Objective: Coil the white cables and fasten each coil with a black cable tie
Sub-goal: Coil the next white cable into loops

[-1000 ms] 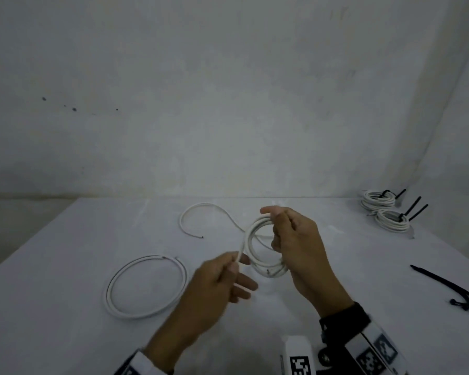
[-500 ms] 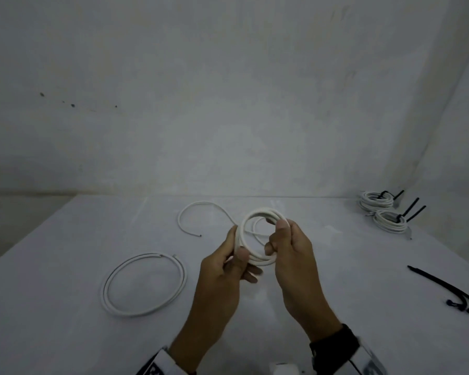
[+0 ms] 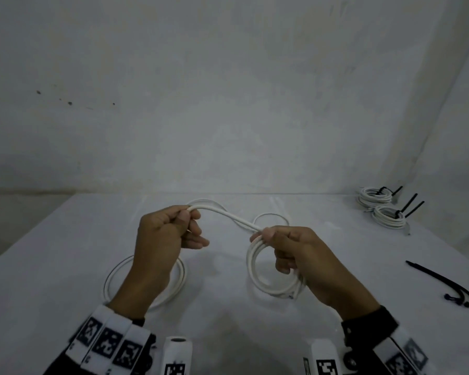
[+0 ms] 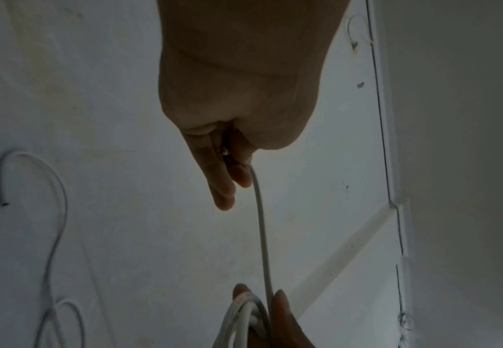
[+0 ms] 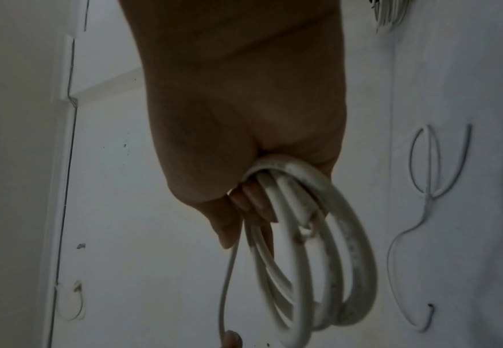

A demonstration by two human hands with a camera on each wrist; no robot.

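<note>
My right hand (image 3: 301, 255) gripped the white coil (image 3: 271, 269), fingers curled through it. My left hand (image 3: 168, 236) pinched its free end at frame centre.

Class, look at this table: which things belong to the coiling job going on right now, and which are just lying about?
In use:
- left hand, pinching the cable's loose run
- right hand, gripping the coil

Lying about:
- loose cable loop on the table
- two tied coils, far right
- black cable ties, near right

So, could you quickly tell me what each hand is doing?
Left hand: pinches the white cable's free run.
Right hand: grips the cable coil.
</note>
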